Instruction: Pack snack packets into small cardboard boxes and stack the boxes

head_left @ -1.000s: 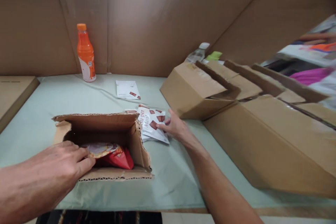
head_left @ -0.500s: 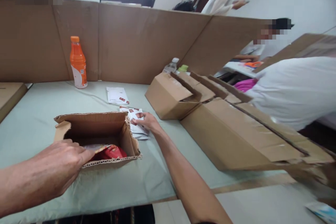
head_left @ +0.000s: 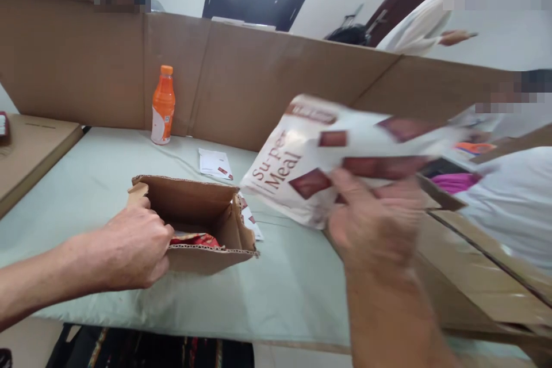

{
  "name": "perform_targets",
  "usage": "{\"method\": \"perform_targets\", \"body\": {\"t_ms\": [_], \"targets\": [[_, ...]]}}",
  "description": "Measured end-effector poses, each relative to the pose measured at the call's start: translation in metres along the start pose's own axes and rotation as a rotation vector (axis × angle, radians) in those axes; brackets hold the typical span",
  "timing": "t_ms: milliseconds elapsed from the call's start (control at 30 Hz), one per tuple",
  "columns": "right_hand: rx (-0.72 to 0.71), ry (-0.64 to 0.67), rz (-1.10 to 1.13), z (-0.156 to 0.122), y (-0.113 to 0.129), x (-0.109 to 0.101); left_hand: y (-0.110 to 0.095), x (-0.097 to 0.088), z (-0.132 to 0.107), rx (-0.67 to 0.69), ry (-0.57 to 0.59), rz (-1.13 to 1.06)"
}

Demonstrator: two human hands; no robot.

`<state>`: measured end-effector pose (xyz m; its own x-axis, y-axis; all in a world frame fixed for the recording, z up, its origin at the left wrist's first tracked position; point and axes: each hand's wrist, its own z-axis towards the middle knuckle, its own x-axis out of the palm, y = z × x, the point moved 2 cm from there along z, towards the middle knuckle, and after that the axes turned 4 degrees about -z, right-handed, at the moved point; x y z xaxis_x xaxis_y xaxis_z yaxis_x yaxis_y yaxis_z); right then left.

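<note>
An open cardboard box [head_left: 211, 264] stands on the pale green table cover, with a red patterned packet [head_left: 200, 240] lying inside. My left hand [head_left: 135, 244] is closed over the box's left front edge; its fingertips are partly hidden. Raised to the right of the box, my right hand [head_left: 375, 218] grips a white pouch [head_left: 280, 175] printed "Su-per Meal" with brown blocks. Hand and pouch are blurred on the right side. Behind the box lies a small white packet [head_left: 215, 162], and another white packet [head_left: 252, 221] shows partly past the box's right side.
An orange bottle [head_left: 163, 109] stands against the cardboard partition [head_left: 276, 77] at the back. A flat cardboard box [head_left: 38, 155] lies at the left. Larger cardboard boxes [head_left: 466, 282] line the right, partly behind my right arm. Other people are beyond the partition and at the right.
My right hand has lifted the white pouch from beside the box, up and toward me to the right. My left hand stays at the box. The view has turned left.
</note>
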<state>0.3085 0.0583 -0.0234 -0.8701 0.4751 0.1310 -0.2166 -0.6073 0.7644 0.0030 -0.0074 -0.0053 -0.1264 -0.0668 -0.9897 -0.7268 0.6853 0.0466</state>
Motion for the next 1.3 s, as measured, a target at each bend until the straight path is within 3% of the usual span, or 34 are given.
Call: {"method": "perform_targets", "body": {"t_ms": [67, 100, 167, 267, 367, 500, 667, 700, 767, 867, 933, 1000, 1133, 1200, 1300], "targets": [[-0.251, 0.057, -0.029, 0.0, 0.041, 0.014, -0.002, 0.0, -0.001, -0.029, -0.024, 0.016], [-0.337, 0.147, -0.074, -0.002, 0.056, 0.022, -0.002, 0.0, -0.001, -0.046, -0.035, 0.016], [-0.423, 0.459, -0.165, -0.011, 0.073, 0.042, -0.003, 0.0, -0.003, -0.084, -0.046, 0.018], [-0.372, 1.08, -0.375, -0.029, 0.071, 0.074, -0.001, 0.001, -0.011, -0.152, -0.108, 0.062], [-0.27, 1.46, -0.647, -0.042, 0.057, 0.102, 0.006, 0.003, -0.021, -0.191, -0.274, 0.107], [-0.216, 1.677, -0.687, -0.052, 0.045, 0.131, 0.014, 0.006, -0.032, -0.125, -0.48, 0.095], [-0.184, 1.802, -0.63, -0.054, 0.036, 0.14, 0.018, 0.007, -0.03, -0.098, -0.553, -0.028], [-0.18, 1.815, -0.575, -0.053, 0.038, 0.138, 0.019, 0.007, -0.028, -0.087, -0.532, -0.049], [-0.163, 1.752, -0.411, -0.044, 0.043, 0.128, 0.021, 0.008, -0.024, -0.084, -0.374, -0.083], [-0.036, 1.393, -0.268, -0.014, 0.037, 0.099, 0.025, 0.01, -0.02, -0.15, -0.058, -0.136], [0.131, 1.12, -0.442, 0.007, 0.009, 0.075, 0.026, 0.009, -0.019, -0.177, 0.012, -0.161], [0.315, 0.965, -0.808, 0.018, -0.033, 0.053, 0.025, 0.007, -0.017, -0.18, -0.011, -0.169], [0.529, 0.981, -1.116, 0.003, -0.113, 0.034, 0.024, 0.008, -0.016, -0.159, -0.083, -0.168], [0.578, 0.967, -1.151, -0.013, -0.136, 0.036, 0.025, 0.01, -0.017, -0.133, -0.157, -0.154], [0.601, 0.935, -1.087, -0.031, -0.146, 0.043, 0.029, 0.016, -0.022, -0.087, -0.25, -0.133]]}}
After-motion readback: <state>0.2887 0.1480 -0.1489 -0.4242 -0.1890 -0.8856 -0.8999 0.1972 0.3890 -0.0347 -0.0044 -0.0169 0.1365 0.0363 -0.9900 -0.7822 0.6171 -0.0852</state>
